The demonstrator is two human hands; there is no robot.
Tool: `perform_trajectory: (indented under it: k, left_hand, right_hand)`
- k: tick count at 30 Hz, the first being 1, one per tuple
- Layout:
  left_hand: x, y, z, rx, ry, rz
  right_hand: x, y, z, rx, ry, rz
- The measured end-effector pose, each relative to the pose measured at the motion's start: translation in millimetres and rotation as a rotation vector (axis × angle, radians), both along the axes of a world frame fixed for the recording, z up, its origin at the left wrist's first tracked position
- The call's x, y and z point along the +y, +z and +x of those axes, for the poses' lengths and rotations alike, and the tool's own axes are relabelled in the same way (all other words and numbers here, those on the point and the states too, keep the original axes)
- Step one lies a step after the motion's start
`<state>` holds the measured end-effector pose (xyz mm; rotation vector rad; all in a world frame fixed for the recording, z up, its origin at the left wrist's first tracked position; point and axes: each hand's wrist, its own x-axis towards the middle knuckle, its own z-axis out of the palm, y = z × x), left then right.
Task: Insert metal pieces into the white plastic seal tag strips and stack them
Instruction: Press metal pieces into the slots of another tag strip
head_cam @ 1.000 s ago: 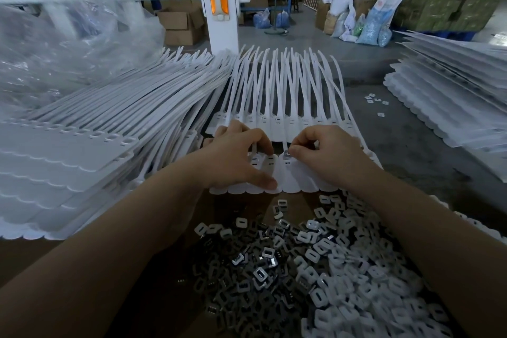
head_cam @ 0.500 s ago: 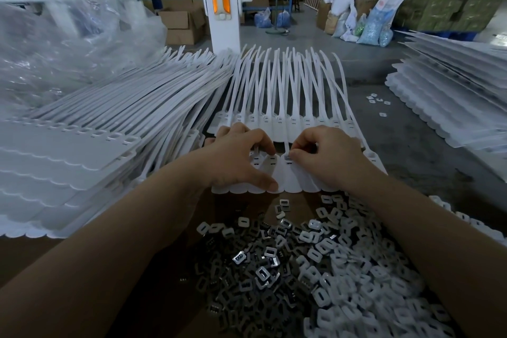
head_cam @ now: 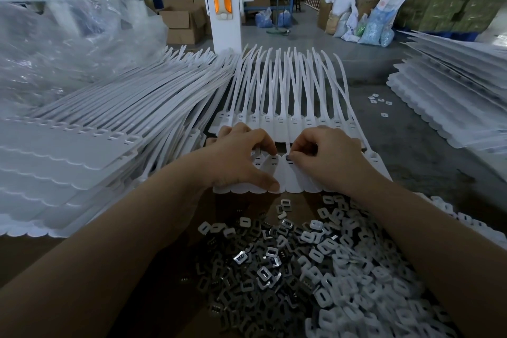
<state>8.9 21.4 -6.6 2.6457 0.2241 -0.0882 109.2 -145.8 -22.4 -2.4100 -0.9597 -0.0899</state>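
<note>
Nothing moved: right hand still pinches metal piece at strip.

A factory floor, seemingly: cardboard boxes, bulging sacks on bare concrete, and stacked white tag strips.

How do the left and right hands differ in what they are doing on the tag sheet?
The left hand grips the seal tag sheet, thumb on its near edge; the right hand pinches a small metal piece at a slot. The left hand carries no piece; the right does. Both rest on the same sheet.
</note>
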Motion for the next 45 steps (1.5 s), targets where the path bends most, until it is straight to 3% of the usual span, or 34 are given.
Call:
perform_trajectory:
  k: [12,16,18,21,25,30,39,45]
  left_hand:
    - [3,-2,0,0.002,-0.01,-0.003]
    - [5,-3,-1,0.0,-0.017,0.008]
    - [4,-3,0,0.002,-0.018,0.005]
    - [5,-4,0,0.004,-0.015,0.006]
    - [6,-5,-1,-0.009,-0.027,0.025]
    - [6,-3,-4,-0.011,-0.03,0.013]
    - [8,-5,-2,-0.057,-0.045,-0.003]
    - [8,-4,-1,-0.051,-0.039,-0.007]
  right_hand:
    - [-6,4,2,0.005,0.096,0.02]
    - [-11,2,11,0.133,0.06,0.174]
    - [-12,2,11,0.107,0.074,0.181]
    - [-15,12,3,0.095,0.244,0.17]
    - [-19,25,-13,0.33,0.589,-0.004]
    - [-17,31,-25,0.415,0.766,-0.142]
    - [-9,26,-42,0.335,0.84,-0.223]
    - [-10,27,-39,0.398,0.812,-0.205]
